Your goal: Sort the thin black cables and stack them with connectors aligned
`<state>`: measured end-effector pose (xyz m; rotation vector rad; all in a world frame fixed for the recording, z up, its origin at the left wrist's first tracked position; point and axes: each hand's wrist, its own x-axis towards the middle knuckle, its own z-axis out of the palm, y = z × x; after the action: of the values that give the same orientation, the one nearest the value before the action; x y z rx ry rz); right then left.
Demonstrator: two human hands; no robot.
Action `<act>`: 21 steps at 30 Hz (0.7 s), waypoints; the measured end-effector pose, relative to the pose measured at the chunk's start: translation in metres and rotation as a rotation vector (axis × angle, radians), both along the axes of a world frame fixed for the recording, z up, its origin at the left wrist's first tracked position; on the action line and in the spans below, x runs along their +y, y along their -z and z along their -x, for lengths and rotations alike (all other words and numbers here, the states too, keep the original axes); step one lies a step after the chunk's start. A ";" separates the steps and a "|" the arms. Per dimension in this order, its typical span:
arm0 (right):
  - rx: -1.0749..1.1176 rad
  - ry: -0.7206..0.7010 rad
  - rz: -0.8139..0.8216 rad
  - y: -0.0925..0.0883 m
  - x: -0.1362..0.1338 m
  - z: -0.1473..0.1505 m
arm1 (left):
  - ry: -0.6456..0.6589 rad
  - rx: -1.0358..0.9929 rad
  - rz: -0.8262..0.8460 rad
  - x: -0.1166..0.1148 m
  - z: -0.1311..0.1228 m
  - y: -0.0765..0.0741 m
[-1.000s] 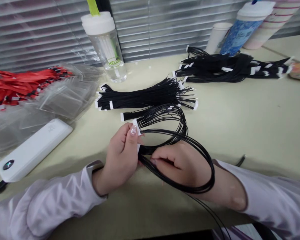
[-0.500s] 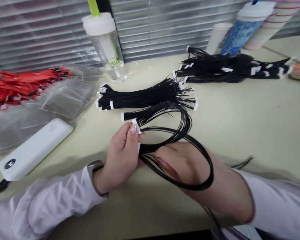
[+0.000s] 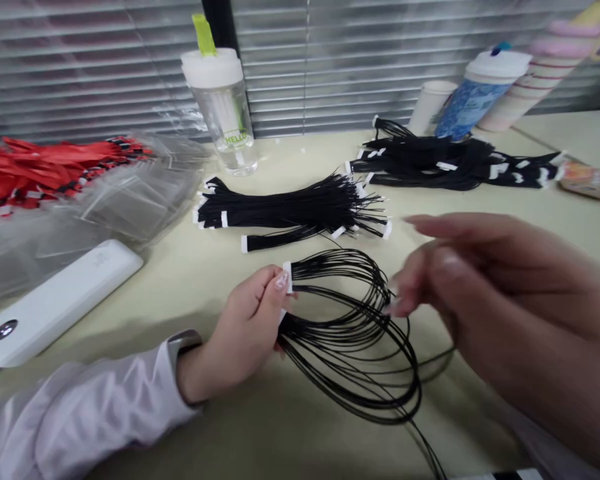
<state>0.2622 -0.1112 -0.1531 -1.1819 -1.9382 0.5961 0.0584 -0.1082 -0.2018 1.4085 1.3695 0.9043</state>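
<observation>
On the pale table, a looped bundle of thin black wires with white connectors sits clamped between the left hand's fingers, while the blurred right hand has just let go, its fingers apart beside the loops.

Your pale cream desk carries a bundle of black wires with white connectors at mid-desk, and a second heap of them toward the back right corner. Along the back edge stand a clear lidded bottle, a paper cup and a blue tumbler. At the left edge lie red lanyards beside clear plastic sleeves, with a white power bank in front of them. A small packet sits at the right edge.
</observation>
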 end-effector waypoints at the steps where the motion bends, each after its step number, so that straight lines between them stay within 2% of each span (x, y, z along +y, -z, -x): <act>1: 0.047 0.003 0.056 0.002 0.002 0.007 | 0.024 0.004 -0.005 -0.001 0.001 0.000; 4: -0.034 -0.034 0.121 0.009 0.007 0.017 | 0.077 0.060 -0.064 -0.002 0.002 -0.002; 9: -0.244 -0.114 0.065 0.017 0.011 0.021 | 0.131 0.124 -0.109 0.000 0.004 0.000; 16: -0.350 -0.155 -0.061 0.019 0.006 0.028 | 0.207 0.164 -0.150 0.000 0.006 0.000; 21: -0.380 -0.187 -0.124 0.020 0.003 0.027 | 0.212 0.189 -0.174 0.000 0.007 0.000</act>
<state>0.2349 -0.1084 -0.1734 -1.1018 -2.3892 0.3563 0.0519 -0.1084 -0.2022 1.7732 1.2721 0.7810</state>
